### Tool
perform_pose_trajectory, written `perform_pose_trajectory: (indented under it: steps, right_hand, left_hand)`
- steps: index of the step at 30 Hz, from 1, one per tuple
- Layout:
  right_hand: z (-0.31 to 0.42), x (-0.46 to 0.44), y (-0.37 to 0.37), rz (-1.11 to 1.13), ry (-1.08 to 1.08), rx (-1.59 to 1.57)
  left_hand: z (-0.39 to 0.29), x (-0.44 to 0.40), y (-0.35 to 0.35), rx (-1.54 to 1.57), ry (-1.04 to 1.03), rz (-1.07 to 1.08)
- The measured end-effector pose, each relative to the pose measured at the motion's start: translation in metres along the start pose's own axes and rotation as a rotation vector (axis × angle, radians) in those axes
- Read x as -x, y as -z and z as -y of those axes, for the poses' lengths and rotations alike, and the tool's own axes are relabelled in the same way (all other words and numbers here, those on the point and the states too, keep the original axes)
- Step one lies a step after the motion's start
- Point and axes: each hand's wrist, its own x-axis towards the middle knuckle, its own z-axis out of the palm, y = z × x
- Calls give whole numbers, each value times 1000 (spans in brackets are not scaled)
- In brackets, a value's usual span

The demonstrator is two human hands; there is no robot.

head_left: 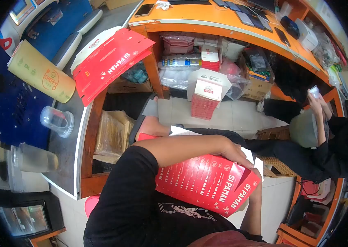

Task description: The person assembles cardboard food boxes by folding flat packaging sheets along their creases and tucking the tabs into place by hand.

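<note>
A long row of red paper food boxes [200, 177] printed "SI PAMAN", nested one inside another, lies across my lap. My left hand [233, 153] reaches over from the left, its fingers bent on the upper edge near the row's right end. At that same end my right hand [258, 183] grips the outermost box from the side; its fingers are partly hidden behind the cardboard. White inner flaps stick out by both hands. In front of me on the floor stands another stack of the boxes [207, 103]. Flat red box blanks [112, 61] lie on the left counter.
A yellow paper cup [42, 72], a clear plastic cup [57, 121] and a plastic pitcher [34, 158] are at the left. Ahead is an orange counter [207, 20] with phones, over shelves of packaging. At right, another person's hands [316, 101] hold something small and pale.
</note>
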Motion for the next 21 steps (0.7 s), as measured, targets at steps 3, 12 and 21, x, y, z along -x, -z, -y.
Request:
perform_pose_trajectory:
  steps: [3,12,21]
  right_hand:
    - [9,0,-7,-7,24,-29]
    - [9,-27,-28,105,-75,-204]
    - [-12,-41,-43,100,-132,-470]
  left_hand:
    - [1,-2,0,-27,20,-24]
    - [12,-10,3,-33,7,-56]
    - [19,9,7,272,16,-58]
